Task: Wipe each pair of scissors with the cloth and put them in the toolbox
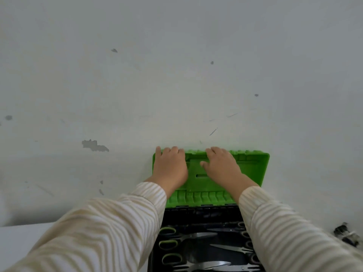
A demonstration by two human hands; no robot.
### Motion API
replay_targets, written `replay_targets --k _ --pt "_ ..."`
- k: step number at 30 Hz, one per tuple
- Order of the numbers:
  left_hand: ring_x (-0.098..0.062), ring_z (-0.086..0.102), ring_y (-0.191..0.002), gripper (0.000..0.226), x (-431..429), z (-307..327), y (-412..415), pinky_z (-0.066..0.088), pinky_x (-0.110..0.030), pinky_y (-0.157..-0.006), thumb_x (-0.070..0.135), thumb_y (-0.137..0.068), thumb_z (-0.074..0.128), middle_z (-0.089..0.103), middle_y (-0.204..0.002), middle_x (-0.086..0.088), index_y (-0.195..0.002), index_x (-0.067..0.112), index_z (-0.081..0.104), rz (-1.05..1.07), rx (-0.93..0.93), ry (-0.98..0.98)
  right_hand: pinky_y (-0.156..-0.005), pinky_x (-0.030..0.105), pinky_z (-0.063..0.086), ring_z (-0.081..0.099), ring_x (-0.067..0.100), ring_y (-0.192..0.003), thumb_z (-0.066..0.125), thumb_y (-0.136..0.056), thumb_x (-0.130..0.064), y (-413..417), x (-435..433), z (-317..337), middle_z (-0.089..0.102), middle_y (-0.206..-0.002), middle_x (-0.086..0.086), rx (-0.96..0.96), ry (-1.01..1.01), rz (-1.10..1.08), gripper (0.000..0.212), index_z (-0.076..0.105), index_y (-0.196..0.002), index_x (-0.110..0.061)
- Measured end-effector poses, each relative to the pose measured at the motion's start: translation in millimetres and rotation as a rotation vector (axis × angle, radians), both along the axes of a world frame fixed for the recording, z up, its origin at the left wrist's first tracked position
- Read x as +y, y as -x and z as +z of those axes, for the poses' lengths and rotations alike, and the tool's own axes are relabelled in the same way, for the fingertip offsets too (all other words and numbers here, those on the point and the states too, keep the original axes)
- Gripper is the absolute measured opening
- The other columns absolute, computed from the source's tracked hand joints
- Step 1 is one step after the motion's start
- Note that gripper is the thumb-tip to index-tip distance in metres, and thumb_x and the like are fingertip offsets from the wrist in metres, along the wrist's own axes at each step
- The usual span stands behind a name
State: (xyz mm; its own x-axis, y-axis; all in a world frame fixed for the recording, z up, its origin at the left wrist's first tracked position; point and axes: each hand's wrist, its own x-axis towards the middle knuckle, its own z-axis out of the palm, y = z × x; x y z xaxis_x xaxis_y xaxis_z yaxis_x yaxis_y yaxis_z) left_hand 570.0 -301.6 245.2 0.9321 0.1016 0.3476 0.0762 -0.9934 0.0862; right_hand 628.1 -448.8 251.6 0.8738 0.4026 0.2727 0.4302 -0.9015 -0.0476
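Note:
The toolbox has a black base [198, 214] and a bright green lid [253, 169] that stands open against the white wall. My left hand [170, 165] grips the lid's upper left edge, fingers curled over the top. My right hand [222, 165] holds the top edge near the middle. Several pairs of scissors [188, 237] with green-and-black handles lie inside the black base, blades pointing both ways. My striped sleeves cover part of the box. No cloth is visible.
A scuffed white wall [176, 75] fills most of the view right behind the lid. A white table surface [23, 242] shows at the lower left. A small dark object [345, 234] lies at the right edge.

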Motion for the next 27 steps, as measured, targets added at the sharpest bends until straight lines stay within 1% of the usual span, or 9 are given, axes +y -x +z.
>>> replay_targets --k 3,6,9,12,15,17,20,24,27 --pt "-0.028 0.047 -0.112 0.037 -8.6 5.2 17.5 0.035 -0.043 -0.098 0.034 -0.096 0.036 0.055 -0.12 -0.004 -0.121 0.016 0.056 -0.003 -0.059 0.027 -0.094 0.038 0.038 0.046 0.028 -0.103 0.031 -0.094 -0.046 19.3 -9.4 6.5 0.055 -0.111 0.01 -0.067 -0.026 0.001 0.045 0.053 -0.108 -0.009" --pt "-0.025 0.045 -0.108 0.037 -24.5 4.6 46.4 0.035 -0.039 -0.086 0.04 -0.095 0.034 0.053 -0.117 0.0 -0.118 0.023 0.057 0.012 -0.089 0.068 -0.087 0.035 0.039 0.046 0.026 -0.095 0.032 -0.094 -0.045 43.3 -22.9 8.5 0.053 -0.098 0.008 -0.095 -0.06 0.032 0.042 0.055 -0.091 -0.01" --pt "-0.025 0.048 -0.104 0.031 -39.7 -12.5 78.9 0.03 -0.037 -0.081 0.039 -0.086 0.04 0.055 -0.117 0.002 -0.105 0.025 0.061 0.011 -0.136 0.062 -0.086 0.034 0.043 0.047 0.024 -0.097 0.046 -0.088 -0.043 75.2 -39.9 -4.1 0.053 -0.102 0.005 -0.086 -0.141 0.073 0.031 0.055 -0.093 -0.013" --pt "-0.022 0.059 -0.089 0.024 -52.7 -40.6 110.4 0.029 -0.035 -0.074 0.036 -0.072 0.052 0.064 -0.101 0.004 -0.09 0.025 0.062 -0.02 -0.141 0.047 -0.078 0.036 0.046 0.057 0.024 -0.095 0.057 -0.078 -0.041 112.3 -57.0 -30.8 0.061 -0.102 0.001 -0.096 -0.146 0.097 0.033 0.056 -0.101 -0.018" --pt "-0.023 0.062 -0.088 0.035 -69.6 -70.8 138.7 0.045 -0.037 -0.075 0.024 -0.065 0.062 0.065 -0.098 0.004 -0.1 0.022 0.063 -0.063 -0.026 0.096 -0.078 0.037 0.05 0.062 0.023 -0.097 0.061 -0.074 -0.043 142.9 -68.7 -67.7 0.065 -0.104 0.0 -0.053 -0.082 0.071 0.043 0.058 -0.11 -0.02" --pt "-0.026 0.056 -0.105 0.044 -82.0 -86.7 154.9 0.044 -0.04 -0.084 0.012 -0.073 0.056 0.059 -0.117 -0.001 -0.116 0.019 0.055 -0.065 0.173 0.097 -0.093 0.039 0.043 0.052 0.023 -0.114 0.056 -0.082 -0.041 161.1 -72.2 -92.3 0.056 -0.122 0.001 0.088 0.006 0.083 0.048 0.05 -0.124 -0.019" --pt "-0.029 0.037 -0.129 0.058 -89.5 -105.4 171.2 0.039 -0.042 -0.099 0.005 -0.082 0.051 0.038 -0.144 -0.007 -0.137 0.014 0.036 -0.073 0.384 0.069 -0.11 0.038 0.026 0.028 0.021 -0.133 0.047 -0.091 -0.034 177.0 -77.2 -119.9 0.035 -0.143 0.001 0.287 0.071 0.078 0.055 0.027 -0.141 -0.019" --pt "-0.027 0.026 -0.141 0.066 -84.2 -101.5 175.3 0.03 -0.043 -0.112 0.005 -0.085 0.05 0.026 -0.155 -0.006 -0.146 0.015 0.027 -0.094 0.399 0.1 -0.113 0.037 0.023 0.024 0.022 -0.136 0.046 -0.092 -0.028 178.2 -77.0 -119.2 0.031 -0.146 0.003 0.317 0.026 0.066 0.057 0.023 -0.143 -0.017" --pt "-0.027 0.033 -0.138 0.059 -80.6 -94.9 170.6 0.031 -0.042 -0.112 0.01 -0.087 0.049 0.037 -0.15 -0.005 -0.143 0.018 0.035 -0.09 0.439 0.211 -0.108 0.036 0.032 0.03 0.024 -0.131 0.049 -0.089 -0.024 169.5 -73.9 -115.9 0.035 -0.142 0.006 0.374 0.056 0.054 0.057 0.027 -0.142 -0.015"
